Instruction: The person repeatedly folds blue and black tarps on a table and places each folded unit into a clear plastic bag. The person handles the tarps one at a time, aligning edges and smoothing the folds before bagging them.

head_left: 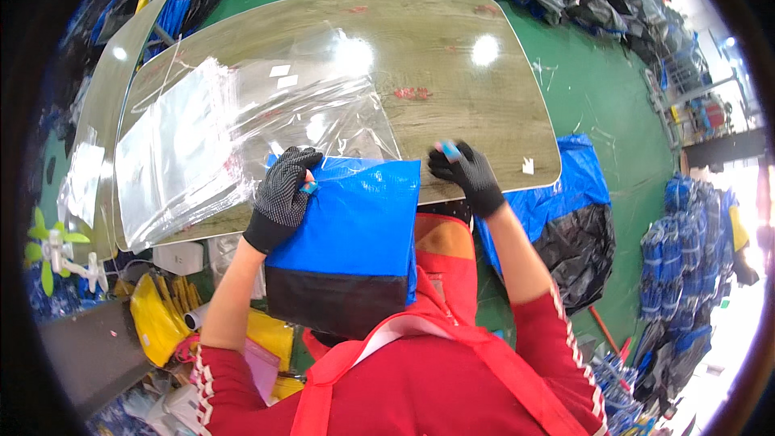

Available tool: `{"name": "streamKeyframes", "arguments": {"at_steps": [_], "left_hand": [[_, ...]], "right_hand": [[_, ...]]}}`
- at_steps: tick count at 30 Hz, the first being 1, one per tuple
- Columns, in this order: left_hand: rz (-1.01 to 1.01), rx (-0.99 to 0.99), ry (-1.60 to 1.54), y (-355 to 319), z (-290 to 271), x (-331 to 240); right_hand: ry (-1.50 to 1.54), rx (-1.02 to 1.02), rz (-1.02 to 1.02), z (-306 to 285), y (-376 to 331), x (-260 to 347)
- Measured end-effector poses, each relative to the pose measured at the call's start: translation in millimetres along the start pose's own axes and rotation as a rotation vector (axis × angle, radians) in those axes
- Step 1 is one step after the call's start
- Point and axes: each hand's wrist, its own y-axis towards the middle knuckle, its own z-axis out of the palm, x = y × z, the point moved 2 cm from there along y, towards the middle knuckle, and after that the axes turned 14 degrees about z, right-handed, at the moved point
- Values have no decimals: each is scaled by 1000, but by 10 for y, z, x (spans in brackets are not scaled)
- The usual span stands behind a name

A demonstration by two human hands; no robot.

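My left hand (pixel 282 198), in a black dotted glove, is closed on the upper left edge of a folded blue and black plastic sheet or bag (pixel 355 210). A bare thumb tip with a bluish wrap shows at its edge. The folded piece hangs over the near table edge against my red apron, blue above and black below. To its right, my right hand (pixel 468 173), gloved alike, hovers at the near table edge, apart from the piece. Its fingers are loosely bent and apart, one tip wrapped in blue, with nothing visible held.
A wood-patterned table (pixel 452 48) carries a stack of clear plastic bags (pixel 186 145) at left and small white paper bits. Blue and black sheeting (pixel 573 226) lies right of the table. Yellow pieces (pixel 157 319) and a small fan (pixel 56 250) stand lower left.
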Motion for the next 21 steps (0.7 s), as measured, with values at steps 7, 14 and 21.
{"name": "streamKeyframes", "arguments": {"at_steps": [7,14,21], "left_hand": [[-42,-24,42,-140,22,8],[-70,7,257,-251,36,-144],[-464,-456,182,-582,132,47]], "right_hand": [[-553,249,332,337,704,171],[-119,249,463,271,-58,135],[-339,90,-10,318,277,100]]}}
